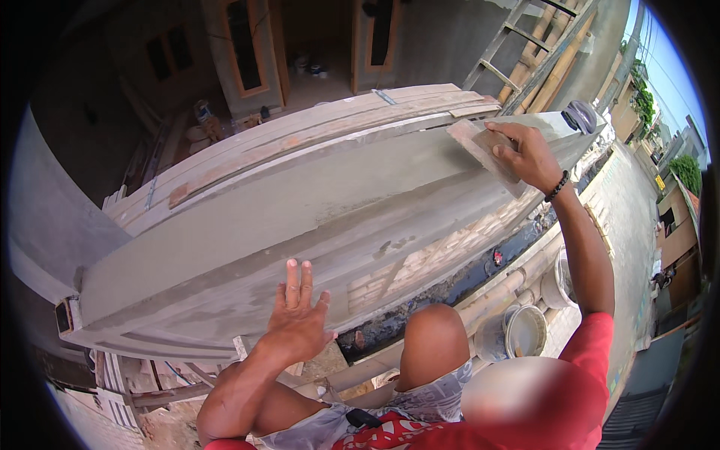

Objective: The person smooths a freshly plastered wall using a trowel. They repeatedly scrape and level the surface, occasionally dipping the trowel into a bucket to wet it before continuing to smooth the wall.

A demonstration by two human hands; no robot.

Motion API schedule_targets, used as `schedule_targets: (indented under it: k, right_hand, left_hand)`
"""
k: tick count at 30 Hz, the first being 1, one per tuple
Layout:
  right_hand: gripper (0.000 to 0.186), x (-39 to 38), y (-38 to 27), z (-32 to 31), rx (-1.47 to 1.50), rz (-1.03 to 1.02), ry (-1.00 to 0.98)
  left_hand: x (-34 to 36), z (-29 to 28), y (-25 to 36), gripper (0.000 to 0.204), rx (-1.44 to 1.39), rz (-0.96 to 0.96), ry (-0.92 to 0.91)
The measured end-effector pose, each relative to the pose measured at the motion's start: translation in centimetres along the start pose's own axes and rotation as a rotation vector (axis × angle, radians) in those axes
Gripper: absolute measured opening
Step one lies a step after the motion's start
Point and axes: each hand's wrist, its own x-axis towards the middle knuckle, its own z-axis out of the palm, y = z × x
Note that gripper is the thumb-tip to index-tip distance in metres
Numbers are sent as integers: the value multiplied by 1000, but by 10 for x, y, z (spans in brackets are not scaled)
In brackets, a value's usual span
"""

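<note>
A low wall [247,217] of smooth wet grey plaster runs from the lower left to the upper right. At its far right part, my right hand [531,156] grips a flat plastering float [469,140], which lies against the plaster near the wall's upper edge. The float's handle is mostly hidden by my fingers. My left hand [298,322] is open, fingers spread, over the wall's near face at the middle left. It holds nothing; whether the fingertips touch the plaster I cannot tell. Below the plaster, bare pale brickwork [442,251] shows.
Long boards [300,146] lie behind the wall. A dark rolled cloth-like thing [580,117] sits at its far right end. Buckets [525,334] stand beside my knee, near bamboo poles [487,307] and a dark ditch [465,285]. A ladder [510,28] leans at the back.
</note>
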Motion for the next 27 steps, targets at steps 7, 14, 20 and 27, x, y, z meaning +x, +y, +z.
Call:
schedule_targets:
  k: [7,14,20,27]
  right_hand:
    - [39,5,-26,41,-55,-165,-147]
    - [37,11,171,-8,-492,434,-13]
    - [40,10,143,-10,-157,351,127]
    - [39,7,51,30,-68,-77,-100]
  left_hand:
    - [-5,3,-7,74,37,-19,16]
    - [2,2,0,75,48,-7,3]
    - [0,2,-4,75,51,-30,-30]
    - [-5,-5,-3,76,47,-69,-66]
